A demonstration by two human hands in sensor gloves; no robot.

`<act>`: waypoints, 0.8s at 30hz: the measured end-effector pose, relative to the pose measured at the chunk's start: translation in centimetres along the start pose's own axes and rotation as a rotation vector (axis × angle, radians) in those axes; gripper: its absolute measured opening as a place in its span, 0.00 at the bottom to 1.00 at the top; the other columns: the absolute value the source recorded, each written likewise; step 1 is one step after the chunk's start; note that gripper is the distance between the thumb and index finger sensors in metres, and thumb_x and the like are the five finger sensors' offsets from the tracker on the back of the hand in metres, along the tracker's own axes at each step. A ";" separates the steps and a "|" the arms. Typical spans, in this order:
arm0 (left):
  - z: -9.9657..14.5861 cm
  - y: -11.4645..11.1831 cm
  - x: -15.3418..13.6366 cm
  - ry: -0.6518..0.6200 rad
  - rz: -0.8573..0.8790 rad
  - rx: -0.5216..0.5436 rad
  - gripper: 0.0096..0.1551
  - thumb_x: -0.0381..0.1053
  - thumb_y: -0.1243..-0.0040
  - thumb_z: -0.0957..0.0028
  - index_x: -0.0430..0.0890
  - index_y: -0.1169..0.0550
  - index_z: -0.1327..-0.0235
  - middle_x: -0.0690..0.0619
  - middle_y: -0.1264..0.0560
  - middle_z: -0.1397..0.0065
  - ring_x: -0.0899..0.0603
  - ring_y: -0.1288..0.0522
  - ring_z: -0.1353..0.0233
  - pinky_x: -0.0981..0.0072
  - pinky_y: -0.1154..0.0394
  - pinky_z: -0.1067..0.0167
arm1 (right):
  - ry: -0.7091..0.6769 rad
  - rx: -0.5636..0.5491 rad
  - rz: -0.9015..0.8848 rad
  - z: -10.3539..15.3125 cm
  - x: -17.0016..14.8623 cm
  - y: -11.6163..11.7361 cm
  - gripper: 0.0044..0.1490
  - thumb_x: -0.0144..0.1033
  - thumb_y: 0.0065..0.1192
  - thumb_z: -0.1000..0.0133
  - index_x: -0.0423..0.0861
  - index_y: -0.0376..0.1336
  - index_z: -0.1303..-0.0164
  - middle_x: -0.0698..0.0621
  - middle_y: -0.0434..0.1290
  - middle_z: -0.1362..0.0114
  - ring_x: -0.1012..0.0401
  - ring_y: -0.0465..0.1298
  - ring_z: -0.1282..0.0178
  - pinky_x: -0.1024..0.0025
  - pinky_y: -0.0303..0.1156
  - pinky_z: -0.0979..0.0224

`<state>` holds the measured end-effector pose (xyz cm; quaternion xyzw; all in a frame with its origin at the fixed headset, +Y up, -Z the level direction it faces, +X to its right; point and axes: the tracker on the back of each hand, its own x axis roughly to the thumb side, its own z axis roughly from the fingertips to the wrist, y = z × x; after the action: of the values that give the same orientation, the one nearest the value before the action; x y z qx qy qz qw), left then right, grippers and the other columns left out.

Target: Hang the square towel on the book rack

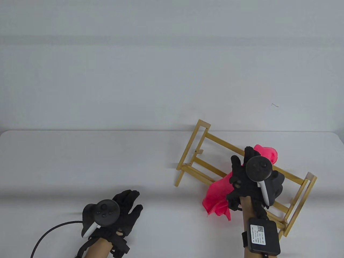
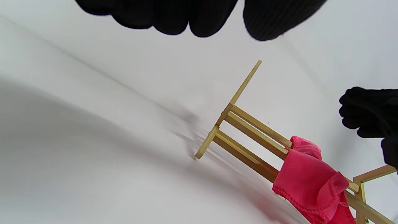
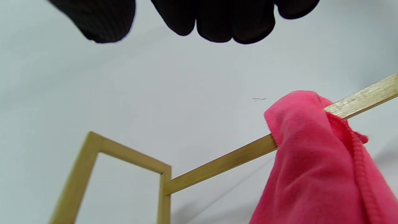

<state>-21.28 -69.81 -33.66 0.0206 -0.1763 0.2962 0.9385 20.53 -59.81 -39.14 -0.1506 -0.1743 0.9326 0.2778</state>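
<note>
Your right hand (image 1: 251, 174) hovers over the book rack (image 1: 215, 158) with its fingers (image 3: 217, 21) loose and spread; the right wrist view shows them clear of the cloth, gripping nothing. Directly beneath and just beyond those fingertips, the pink square towel (image 1: 219, 199) lies draped over the rack's top rail (image 3: 224, 163), one bunched end past the fingers on the far side, the larger part hanging toward you on the near side. The rail's long axis runs diagonally, from far-left of your fingers to near-right. By my judgement the hang is made but uneven, and any straightening calls for a pull along that axis.

Your left hand (image 1: 118, 212) rests on the table (image 1: 80, 161), fingers (image 2: 174, 18) open and empty, well apart from the rack to its right; the right hand is plainly the nearer.

Open table lies left of the rack. On the right, the rack's end frame (image 1: 301, 199) stands close beside your right wrist; watch it when you withdraw.
</note>
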 end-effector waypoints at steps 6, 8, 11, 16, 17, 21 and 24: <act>-0.1 -0.3 0.0 0.001 0.000 -0.020 0.36 0.58 0.46 0.40 0.40 0.37 0.26 0.37 0.42 0.24 0.28 0.41 0.25 0.36 0.40 0.32 | -0.116 0.047 -0.020 3.3 2.2 1.2 0.43 0.55 0.57 0.48 0.49 0.50 0.26 0.48 0.55 0.22 0.48 0.60 0.21 0.44 0.51 0.21; 0.0 -0.3 0.0 0.002 0.002 -0.024 0.36 0.58 0.46 0.40 0.40 0.37 0.26 0.37 0.42 0.24 0.28 0.41 0.25 0.36 0.40 0.32 | -0.144 0.060 -0.023 4.3 2.8 1.8 0.43 0.55 0.57 0.48 0.49 0.50 0.26 0.48 0.55 0.22 0.48 0.60 0.21 0.45 0.51 0.21; 0.0 -0.4 0.0 0.002 0.003 -0.029 0.36 0.58 0.46 0.40 0.40 0.37 0.26 0.37 0.42 0.24 0.28 0.41 0.25 0.36 0.40 0.32 | -0.191 0.094 -0.018 6.0 3.8 3.0 0.43 0.55 0.57 0.48 0.49 0.50 0.26 0.48 0.54 0.22 0.48 0.60 0.21 0.44 0.51 0.21; 0.0 -0.5 0.0 0.000 0.009 -0.037 0.36 0.58 0.46 0.40 0.40 0.37 0.26 0.36 0.42 0.24 0.28 0.42 0.25 0.36 0.40 0.32 | -0.251 0.148 -0.017 8.5 5.1 5.1 0.43 0.55 0.57 0.48 0.50 0.50 0.26 0.48 0.54 0.22 0.48 0.60 0.21 0.44 0.51 0.21; 0.0 -0.5 0.1 -0.001 0.011 -0.038 0.36 0.58 0.46 0.40 0.40 0.37 0.26 0.37 0.42 0.24 0.28 0.42 0.25 0.36 0.40 0.32 | -0.263 0.161 -0.018 8.9 5.3 5.6 0.43 0.55 0.57 0.48 0.50 0.50 0.26 0.48 0.54 0.22 0.48 0.59 0.21 0.45 0.51 0.21; 0.0 -0.6 0.0 -0.008 0.016 -0.041 0.36 0.58 0.46 0.40 0.40 0.37 0.26 0.37 0.42 0.24 0.28 0.41 0.25 0.36 0.39 0.32 | -0.298 0.203 -0.040 10.5 5.4 7.4 0.43 0.56 0.57 0.48 0.50 0.50 0.26 0.48 0.54 0.22 0.48 0.60 0.21 0.45 0.51 0.21; 0.1 -0.4 -0.1 -0.023 0.009 -0.014 0.35 0.57 0.46 0.40 0.41 0.36 0.26 0.37 0.41 0.24 0.28 0.41 0.25 0.37 0.39 0.32 | -0.293 0.258 -0.098 11.2 4.8 8.8 0.43 0.55 0.57 0.48 0.50 0.50 0.26 0.48 0.54 0.22 0.48 0.60 0.21 0.45 0.51 0.21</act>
<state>-21.14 -70.16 -33.56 0.0166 -0.1892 0.2990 0.9352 8.36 -66.68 -33.66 0.0321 -0.0989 0.9444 0.3118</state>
